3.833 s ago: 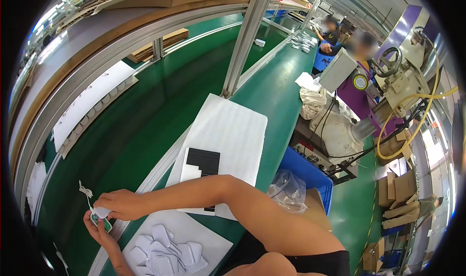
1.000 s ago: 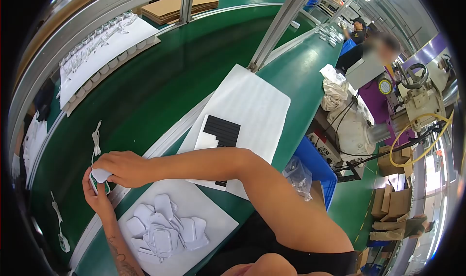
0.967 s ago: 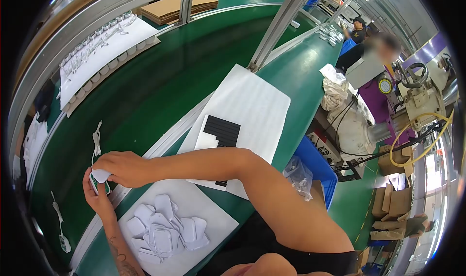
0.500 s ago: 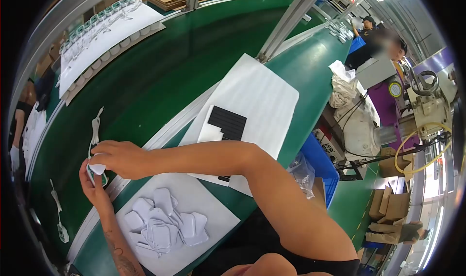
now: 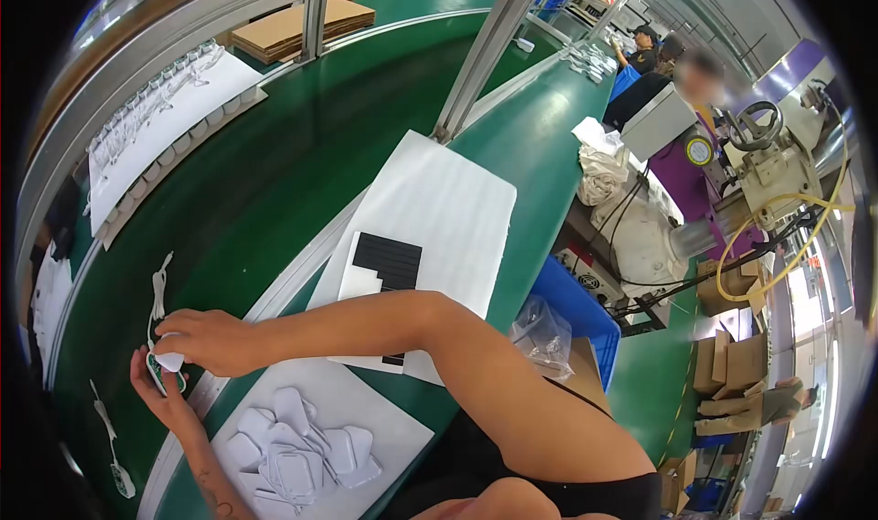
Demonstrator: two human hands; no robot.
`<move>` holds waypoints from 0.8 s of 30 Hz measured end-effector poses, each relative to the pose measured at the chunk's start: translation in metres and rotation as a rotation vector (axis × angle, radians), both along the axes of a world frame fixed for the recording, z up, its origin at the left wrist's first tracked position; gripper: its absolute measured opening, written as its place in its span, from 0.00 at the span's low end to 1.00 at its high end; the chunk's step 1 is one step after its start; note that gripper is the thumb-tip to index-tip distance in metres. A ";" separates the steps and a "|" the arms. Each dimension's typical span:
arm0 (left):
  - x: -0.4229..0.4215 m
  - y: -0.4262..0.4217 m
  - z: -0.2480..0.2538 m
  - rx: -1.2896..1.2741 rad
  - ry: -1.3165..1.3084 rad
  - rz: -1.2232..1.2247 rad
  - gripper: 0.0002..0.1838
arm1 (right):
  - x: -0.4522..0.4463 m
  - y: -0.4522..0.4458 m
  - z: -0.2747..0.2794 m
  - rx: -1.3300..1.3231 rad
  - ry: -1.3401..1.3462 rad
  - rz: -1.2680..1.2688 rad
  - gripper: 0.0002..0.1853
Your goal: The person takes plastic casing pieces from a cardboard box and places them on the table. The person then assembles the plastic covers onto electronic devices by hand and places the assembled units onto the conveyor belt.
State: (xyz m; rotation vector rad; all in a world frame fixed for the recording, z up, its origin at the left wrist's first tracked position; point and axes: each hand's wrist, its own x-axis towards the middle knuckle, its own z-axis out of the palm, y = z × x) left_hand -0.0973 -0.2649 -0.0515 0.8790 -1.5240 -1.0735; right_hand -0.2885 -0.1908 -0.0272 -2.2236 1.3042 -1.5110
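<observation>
White plastic in hand: a small cover with rounded corners [image 5: 170, 359] sits pinched between the nearly closed thumb and fingers of the right hand [image 5: 215, 342], over a white-edged unit with a green circuit board [image 5: 155, 370]. The left hand [image 5: 163, 403] cradles that unit from below, fingers curled about its edge; whether the two pieces touch cannot be told. A bundled white cord [image 5: 159, 291] trails from the unit over the dark green work surface [image 5: 265, 172].

Little has changed between the hands in the past half second — the view has swung, but both grips remain, and part of the board still shows. The handling thus appears to be at the same stage, the pieces not visibly closed together.

Near the left forearm, a loose heap of similar white plastic covers [image 5: 297, 461] rests on a pale flat sheet [image 5: 398, 424]. Farther left lies another white-corded unit [image 5: 122, 481], apart from both hands.
</observation>
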 end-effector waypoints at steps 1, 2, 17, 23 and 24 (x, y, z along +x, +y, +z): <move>0.000 0.001 0.000 -0.015 -0.004 0.024 0.26 | 0.000 0.000 -0.001 -0.002 0.007 -0.006 0.25; 0.005 0.000 -0.004 0.023 -0.006 -0.007 0.26 | 0.000 0.000 -0.002 -0.005 0.013 -0.010 0.25; 0.009 -0.006 -0.005 0.207 0.069 -0.136 0.24 | 0.000 -0.001 -0.003 -0.030 -0.041 0.012 0.23; 0.006 -0.005 -0.002 0.207 0.114 -0.130 0.23 | 0.002 -0.001 -0.003 -0.065 -0.053 0.031 0.21; 0.006 -0.004 -0.002 0.204 0.100 -0.131 0.23 | 0.001 0.001 -0.001 -0.064 -0.051 0.038 0.21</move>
